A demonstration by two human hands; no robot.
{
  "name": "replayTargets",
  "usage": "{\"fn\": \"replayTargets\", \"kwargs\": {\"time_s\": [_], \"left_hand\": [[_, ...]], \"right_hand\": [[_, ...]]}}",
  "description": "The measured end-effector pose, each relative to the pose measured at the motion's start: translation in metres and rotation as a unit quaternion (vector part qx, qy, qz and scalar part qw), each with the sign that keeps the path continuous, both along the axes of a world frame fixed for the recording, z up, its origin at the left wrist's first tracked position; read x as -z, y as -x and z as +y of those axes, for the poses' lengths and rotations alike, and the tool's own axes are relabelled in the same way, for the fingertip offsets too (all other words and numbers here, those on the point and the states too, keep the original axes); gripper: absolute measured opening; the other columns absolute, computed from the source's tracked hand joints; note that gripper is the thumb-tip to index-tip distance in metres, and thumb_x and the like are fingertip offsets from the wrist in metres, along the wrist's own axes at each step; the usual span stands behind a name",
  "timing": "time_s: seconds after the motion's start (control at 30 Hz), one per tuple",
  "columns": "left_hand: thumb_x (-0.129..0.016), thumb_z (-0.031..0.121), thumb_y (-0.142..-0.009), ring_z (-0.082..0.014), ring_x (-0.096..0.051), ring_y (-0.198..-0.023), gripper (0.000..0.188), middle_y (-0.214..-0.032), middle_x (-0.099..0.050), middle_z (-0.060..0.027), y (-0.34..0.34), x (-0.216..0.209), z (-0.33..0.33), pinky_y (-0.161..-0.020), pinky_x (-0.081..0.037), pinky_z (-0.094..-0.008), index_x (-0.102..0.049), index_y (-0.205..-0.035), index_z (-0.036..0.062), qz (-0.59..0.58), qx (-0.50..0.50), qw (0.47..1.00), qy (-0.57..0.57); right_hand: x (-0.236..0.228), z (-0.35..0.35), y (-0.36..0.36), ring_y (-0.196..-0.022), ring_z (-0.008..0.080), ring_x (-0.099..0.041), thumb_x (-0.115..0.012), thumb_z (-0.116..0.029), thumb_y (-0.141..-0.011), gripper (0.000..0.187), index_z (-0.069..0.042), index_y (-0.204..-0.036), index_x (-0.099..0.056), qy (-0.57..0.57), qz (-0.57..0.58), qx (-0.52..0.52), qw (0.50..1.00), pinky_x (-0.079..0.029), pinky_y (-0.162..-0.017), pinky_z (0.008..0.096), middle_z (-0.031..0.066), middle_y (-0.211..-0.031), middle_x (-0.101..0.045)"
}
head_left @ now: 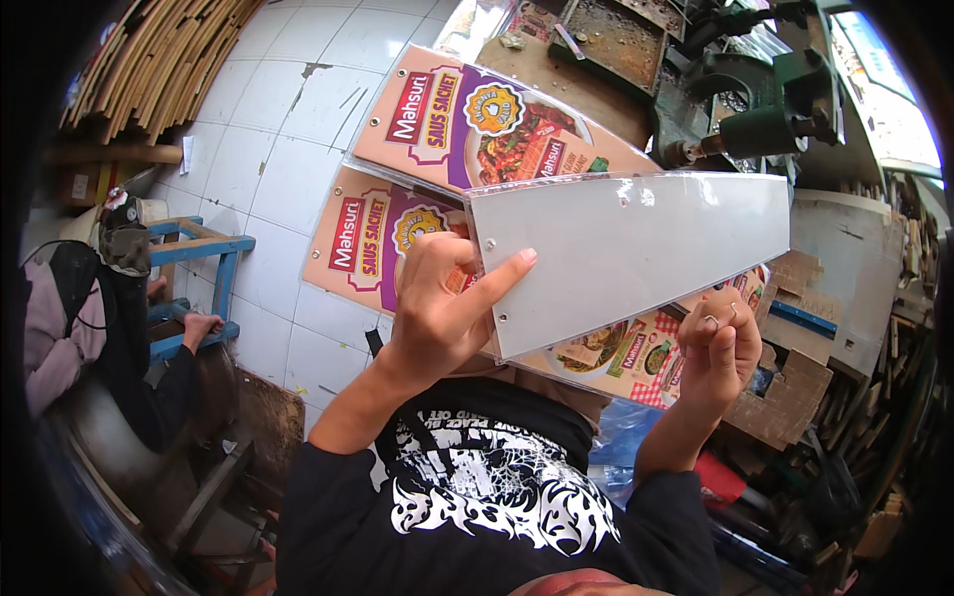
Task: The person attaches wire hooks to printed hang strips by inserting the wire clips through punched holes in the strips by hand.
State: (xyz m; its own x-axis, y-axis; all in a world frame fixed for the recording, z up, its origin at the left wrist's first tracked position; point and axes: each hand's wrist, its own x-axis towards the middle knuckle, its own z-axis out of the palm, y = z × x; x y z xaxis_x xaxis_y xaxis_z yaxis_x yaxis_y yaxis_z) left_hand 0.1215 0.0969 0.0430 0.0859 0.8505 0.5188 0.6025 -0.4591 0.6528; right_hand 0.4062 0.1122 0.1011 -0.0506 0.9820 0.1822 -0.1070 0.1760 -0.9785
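A cluttered workshop with a white tiled floor (288, 149) fills the frame. Nearest, at centre, the left hand (442, 308) clamps the narrow end of a clear plastic panel (636, 248), whose long axis runs rightward. Lower right, the right hand (720, 343) pinches a small metal ring (714, 321) just below the panel's edge. Printed boards (467, 119) lie beyond.

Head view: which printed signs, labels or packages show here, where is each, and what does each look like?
Upper printed panel: top centre over the tiled floor, tapered, peach and purple with a food photo.
Lower printed panel: behind the left hand, same colours.
Blank grey panel: front, held, tapered, plain.
Checkered printed sheet: by the right hand, red-white.
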Motion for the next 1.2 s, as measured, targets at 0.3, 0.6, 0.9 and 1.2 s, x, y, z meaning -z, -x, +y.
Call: {"fn": "replayTargets", "kwargs": {"time_s": [0.3,0.6,0.9,1.2], "left_hand": [[-0.074,0.019,-0.08,-0.03,-0.06,-0.12,0.023,-0.121,-0.068,-0.004,0.009,-0.014,0.05,-0.107,-0.044,-0.0456,-0.072,-0.103,0.0243,0.186,0.047,0.951,-0.243],[-0.071,-0.005,-0.081,-0.0216,-0.072,-0.075,0.026,-0.095,-0.074,-0.0164,-0.018,-0.035,0.034,-0.065,-0.058,-0.0279,-0.07,-0.106,-0.0029,-0.255,0.171,0.951,0.043],[-0.061,0.022,-0.099,-0.0111,-0.063,-0.094,0.03,-0.108,-0.07,-0.0103,-0.043,-0.026,-0.002,-0.084,-0.053,-0.0292,-0.063,-0.115,-0.0036,-0.581,0.16,0.716,0.352],[-0.06,0.022,-0.099,-0.0193,-0.068,-0.098,0.035,-0.114,-0.067,-0.0149,-0.038,-0.008,-0.015,-0.087,-0.057,-0.0358,-0.059,-0.121,-0.0049,-0.65,0.109,0.611,0.439]], "right_hand": [[0.002,-0.023,-0.033,-0.054,0.0082,-0.04,-0.06,-0.028,-0.099,0.029,-0.002,-0.088,-0.052,-0.025,0.078,0.074,0.994,-0.033,-0.048,0.023,0.005,-0.082,-0.046],[-0.011,-0.036,-0.047,-0.056,0.0106,-0.037,-0.06,-0.03,-0.098,0.031,-0.005,-0.084,-0.048,-0.181,0.139,0.047,0.973,-0.031,-0.051,0.0257,0.0066,-0.083,-0.043],[-0.003,-0.036,-0.019,-0.054,0.0088,-0.045,-0.066,-0.031,-0.095,0.033,-0.001,-0.087,-0.053,-0.14,0.062,0.104,0.983,-0.043,-0.045,0.0233,0.0074,-0.086,-0.046],[0.0,-0.051,0.034,-0.08,0.0204,-0.068,-0.074,0.009,-0.076,0.02,0.002,-0.094,-0.071,0.023,-0.052,0.034,0.998,-0.059,-0.069,0.0281,0.0148,-0.094,-0.064]]}}
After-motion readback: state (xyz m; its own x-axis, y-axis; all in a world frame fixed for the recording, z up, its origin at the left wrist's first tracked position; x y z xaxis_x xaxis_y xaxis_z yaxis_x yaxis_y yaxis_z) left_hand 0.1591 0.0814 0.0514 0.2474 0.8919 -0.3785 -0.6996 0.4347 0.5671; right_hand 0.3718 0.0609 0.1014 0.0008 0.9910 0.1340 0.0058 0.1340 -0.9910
